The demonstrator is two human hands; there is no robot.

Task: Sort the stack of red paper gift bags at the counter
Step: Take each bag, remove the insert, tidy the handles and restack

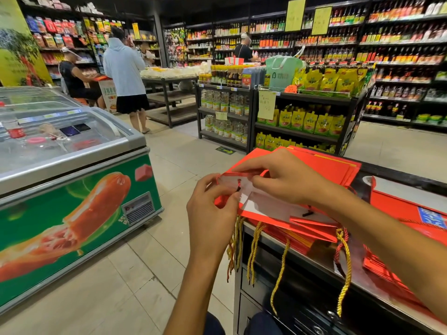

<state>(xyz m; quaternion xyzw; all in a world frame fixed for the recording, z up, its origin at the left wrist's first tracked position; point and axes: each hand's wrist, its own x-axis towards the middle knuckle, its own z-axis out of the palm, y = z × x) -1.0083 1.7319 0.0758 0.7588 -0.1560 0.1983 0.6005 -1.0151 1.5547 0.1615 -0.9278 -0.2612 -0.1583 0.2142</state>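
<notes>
Forearms reach up from the bottom of the head view to a counter in a grocery shop, where the stack of red paper gift bags lies flat along the near edge, gold and red cord handles dangling over the front. Both hands meet at the mouth of the top bag: the left hand pinches the red rim at its corner, while the right hand curls over the upper edge, fingertips holding it open so the white lining shows. More flattened red bags lie further right. Thin, light and easily creased, such a bag is probably best held by its folded rim or cords, not mid-panel. A chest freezer stands across the aisle.
</notes>
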